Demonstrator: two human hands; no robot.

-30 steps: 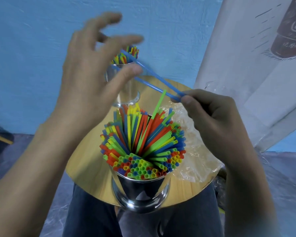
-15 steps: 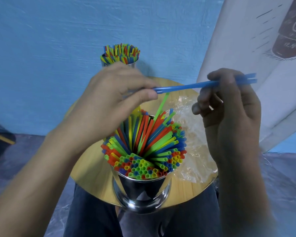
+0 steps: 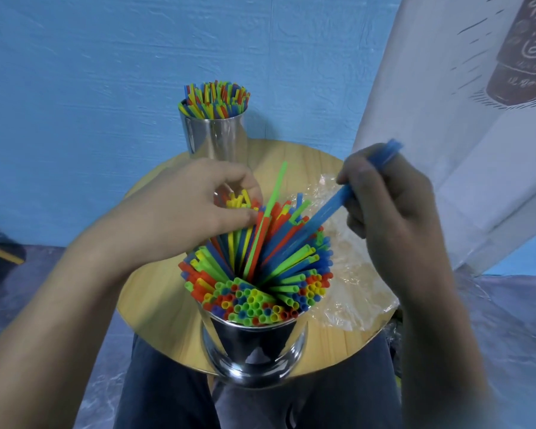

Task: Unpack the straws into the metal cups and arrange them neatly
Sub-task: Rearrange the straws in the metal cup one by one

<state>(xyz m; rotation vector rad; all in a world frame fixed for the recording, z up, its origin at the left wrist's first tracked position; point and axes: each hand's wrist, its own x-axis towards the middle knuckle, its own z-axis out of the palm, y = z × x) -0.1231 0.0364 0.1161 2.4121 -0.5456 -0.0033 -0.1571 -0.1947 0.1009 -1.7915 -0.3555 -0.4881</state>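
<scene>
In the right hand, blue straws are gripped in curled fingers and slanted down into the near metal cup.
At lower centre of the frame this cup is packed with mixed-colour straws and is set on a round wooden table. Their far tips are pinched between the curled thumb and fingers of the left hand. One green straw is raised above the rest. A second metal cup, also filled, is placed at upper centre. A crumpled clear wrapper is spread to the right.
</scene>
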